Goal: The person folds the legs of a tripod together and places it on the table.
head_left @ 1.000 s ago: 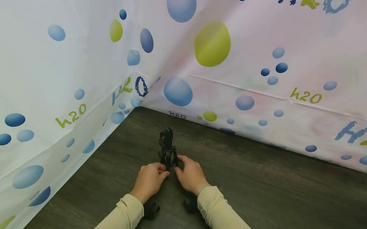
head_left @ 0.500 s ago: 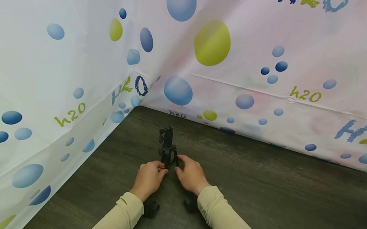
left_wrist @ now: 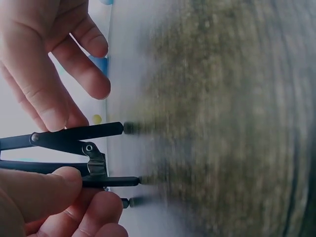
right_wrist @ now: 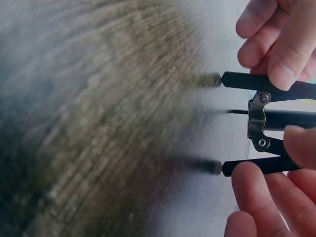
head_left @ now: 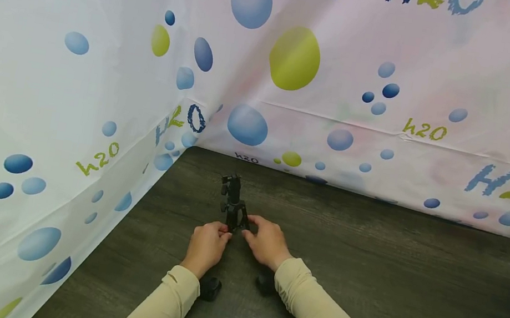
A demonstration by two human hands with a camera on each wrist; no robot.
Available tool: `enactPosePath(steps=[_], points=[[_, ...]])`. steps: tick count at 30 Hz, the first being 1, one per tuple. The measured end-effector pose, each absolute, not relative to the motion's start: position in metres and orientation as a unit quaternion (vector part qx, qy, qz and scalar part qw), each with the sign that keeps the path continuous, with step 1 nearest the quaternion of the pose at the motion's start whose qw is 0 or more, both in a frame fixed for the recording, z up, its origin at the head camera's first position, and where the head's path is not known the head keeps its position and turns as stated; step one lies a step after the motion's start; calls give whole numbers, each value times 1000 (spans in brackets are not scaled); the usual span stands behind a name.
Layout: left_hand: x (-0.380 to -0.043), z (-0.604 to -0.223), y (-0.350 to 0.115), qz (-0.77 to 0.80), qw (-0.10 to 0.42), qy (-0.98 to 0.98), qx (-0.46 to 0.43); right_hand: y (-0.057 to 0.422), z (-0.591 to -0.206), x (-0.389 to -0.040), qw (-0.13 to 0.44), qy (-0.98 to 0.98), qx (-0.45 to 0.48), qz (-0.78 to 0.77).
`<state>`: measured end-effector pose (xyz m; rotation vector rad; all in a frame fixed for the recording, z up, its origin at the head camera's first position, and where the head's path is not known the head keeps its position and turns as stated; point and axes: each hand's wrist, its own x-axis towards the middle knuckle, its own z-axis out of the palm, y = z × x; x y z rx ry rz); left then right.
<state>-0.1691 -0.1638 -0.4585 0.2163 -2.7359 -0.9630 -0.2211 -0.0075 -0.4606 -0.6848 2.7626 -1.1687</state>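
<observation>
In the head view a small black tripod stands upright on the dark tabletop, its legs partly spread. My left hand pinches one leg low down; the left wrist view shows the thumb against that leg, with fingers curled beneath. My right hand holds another leg from the right, and in the right wrist view a fingertip lies along it opposite the thumb. A metal bracket links the legs near their lower ends. The tripod's top shows only in the head view.
The dark wooden table reaches a white sheet wall printed with blue and green dots at the back and left. A black rounded object sits at my left wrist, and another dark one under my right.
My left hand has shifted slightly left and away from me, still on its leg, and the tripod has turned a little. The right hand has stayed nearly in place.
</observation>
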Motion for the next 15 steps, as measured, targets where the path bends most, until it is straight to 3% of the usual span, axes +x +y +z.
enactPosePath(steps=[8,15], points=[[-169,-460,-164,-318,123,-938,68,-8,-460,-222,-20,912,-215,-350],[-169,-461,-165,-313,126,-939,70,-10,-457,-223,-32,925,-191,-327]])
